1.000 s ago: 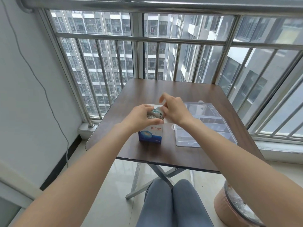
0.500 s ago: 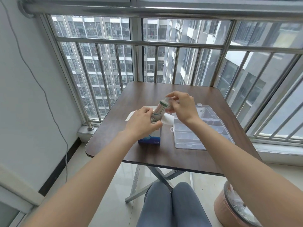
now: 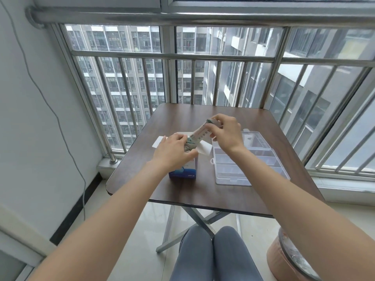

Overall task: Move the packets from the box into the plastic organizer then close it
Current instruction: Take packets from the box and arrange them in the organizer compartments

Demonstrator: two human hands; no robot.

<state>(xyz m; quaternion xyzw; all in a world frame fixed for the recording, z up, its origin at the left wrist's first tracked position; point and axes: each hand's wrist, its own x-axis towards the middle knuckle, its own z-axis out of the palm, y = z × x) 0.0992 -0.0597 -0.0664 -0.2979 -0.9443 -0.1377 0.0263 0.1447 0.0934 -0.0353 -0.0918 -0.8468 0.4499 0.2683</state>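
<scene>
A small blue and white box (image 3: 183,172) stands upright on the brown table (image 3: 203,191), its white flaps open. My left hand (image 3: 173,152) grips the top of the box. My right hand (image 3: 226,133) pinches a stack of white and green packets (image 3: 199,134), which slants up out of the box's mouth toward the right. The clear plastic organizer (image 3: 250,175) lies open on the table just right of the box, its lid (image 3: 261,139) folded back behind it. Its compartments look empty.
A metal window railing (image 3: 203,55) runs behind the table's far edge. A round pinkish stool (image 3: 292,258) stands on the floor at the lower right. My knees (image 3: 215,254) are under the table's near edge. A cable hangs down the left wall.
My right hand has drawn the packets up and to the right, further out of the box. My left hand has stayed on the box top. The view has tilted slightly.
</scene>
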